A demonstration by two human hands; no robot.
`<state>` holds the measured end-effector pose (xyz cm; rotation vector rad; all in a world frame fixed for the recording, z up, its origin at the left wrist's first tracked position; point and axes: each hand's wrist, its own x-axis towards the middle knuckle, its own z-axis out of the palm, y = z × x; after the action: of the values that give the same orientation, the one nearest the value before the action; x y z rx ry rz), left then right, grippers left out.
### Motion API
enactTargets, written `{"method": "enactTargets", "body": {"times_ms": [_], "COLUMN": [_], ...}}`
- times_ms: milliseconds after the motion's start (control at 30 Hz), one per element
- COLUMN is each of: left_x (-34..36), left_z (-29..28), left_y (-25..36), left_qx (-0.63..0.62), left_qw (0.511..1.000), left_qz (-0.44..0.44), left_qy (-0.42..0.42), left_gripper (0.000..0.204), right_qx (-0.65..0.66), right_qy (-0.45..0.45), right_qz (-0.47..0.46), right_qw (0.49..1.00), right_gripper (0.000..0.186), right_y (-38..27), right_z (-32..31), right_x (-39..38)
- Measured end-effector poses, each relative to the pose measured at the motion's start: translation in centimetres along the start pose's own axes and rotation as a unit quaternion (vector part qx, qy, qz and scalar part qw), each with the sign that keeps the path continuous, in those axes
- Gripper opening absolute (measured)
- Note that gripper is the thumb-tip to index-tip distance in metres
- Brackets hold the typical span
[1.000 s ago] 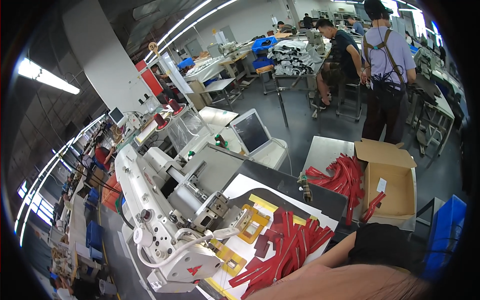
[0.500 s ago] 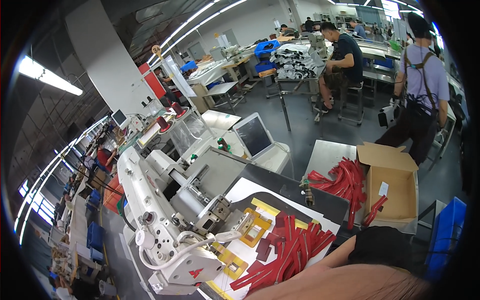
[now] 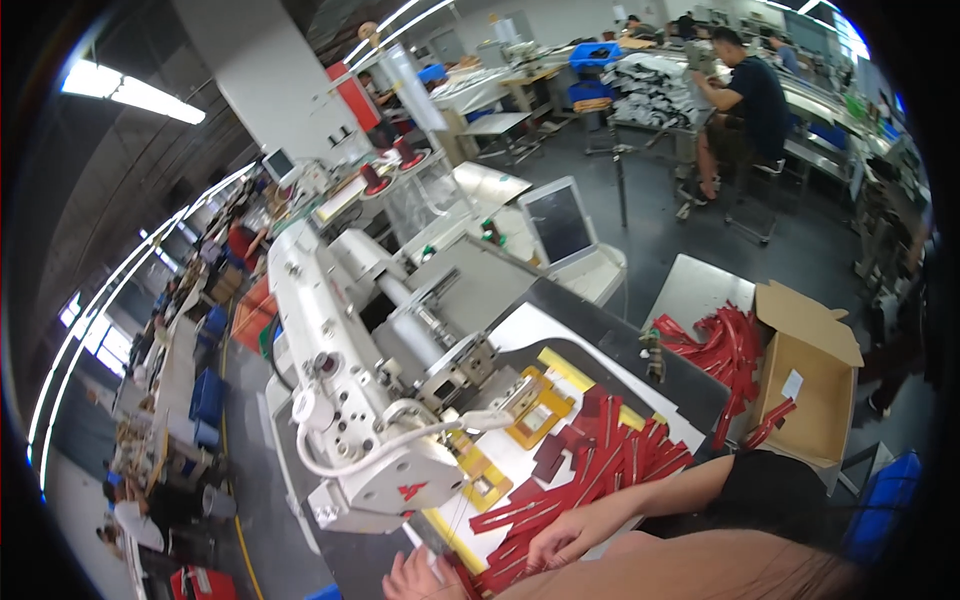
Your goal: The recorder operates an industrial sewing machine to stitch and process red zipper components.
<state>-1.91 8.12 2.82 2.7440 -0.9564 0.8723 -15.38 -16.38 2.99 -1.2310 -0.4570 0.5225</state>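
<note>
In my view, sewing machine (image 3: 335,345) left of zipper heap (image 3: 610,470), monitor (image 3: 560,225) behind, carton (image 3: 808,370) right, second zipper pile (image 3: 715,345) beside it.

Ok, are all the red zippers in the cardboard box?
No, many red zippers lie in a heap beside the white machine.

Beside the white sewing machine (image 3: 335,390) we are seeing silver-toothed red zippers (image 3: 630,458) and yellow frames (image 3: 556,396); behind it, dark red spools (image 3: 408,153); to its right, a brown box (image 3: 815,405) and a blue bin (image 3: 885,508).
</note>
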Motion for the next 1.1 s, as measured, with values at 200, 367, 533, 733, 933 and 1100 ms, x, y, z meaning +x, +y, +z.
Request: {"method": "enactTargets", "body": {"times_ms": [200, 367, 533, 733, 933, 1100], "left_x": [4.1, 5.0, 4.3, 4.2, 3.3, 1.3], "left_z": [0.0, 2.3, 3.6, 4.1, 4.2, 3.9], "left_y": [5.7, 7.0, 7.2, 6.3, 5.2, 0.9], "left_qx": [-0.196, -0.274, -0.299, -0.33, -0.355, -0.26], "left_qw": [0.974, 0.946, 0.937, 0.926, 0.901, 0.918], "left_qz": [0.11, 0.158, 0.154, 0.146, 0.199, 0.211], "left_qy": [-0.026, -0.064, -0.097, -0.113, -0.149, -0.212], "left_gripper": [0.029, 0.028, 0.026, 0.027, 0.047, 0.072], "right_qx": [-0.525, -0.611, -0.61, -0.685, -0.683, -0.634], "right_qy": [0.201, 0.31, 0.233, 0.204, 0.195, 0.191], "right_qz": [0.045, 0.14, 0.04, 0.094, 0.065, 0.015], "right_qw": [0.825, 0.715, 0.757, 0.693, 0.701, 0.749], "right_gripper": [0.021, 0.023, 0.038, 0.044, 0.037, 0.039], "right_y": [-4.8, -4.8, -2.9, -2.8, -3.2, -2.7], "right_z": [-4.8, -9.9, -10.3, -10.6, -10.2, -9.7], "right_x": [-3.0, -4.5, -3.4, -1.5, -1.2, -0.3]}}
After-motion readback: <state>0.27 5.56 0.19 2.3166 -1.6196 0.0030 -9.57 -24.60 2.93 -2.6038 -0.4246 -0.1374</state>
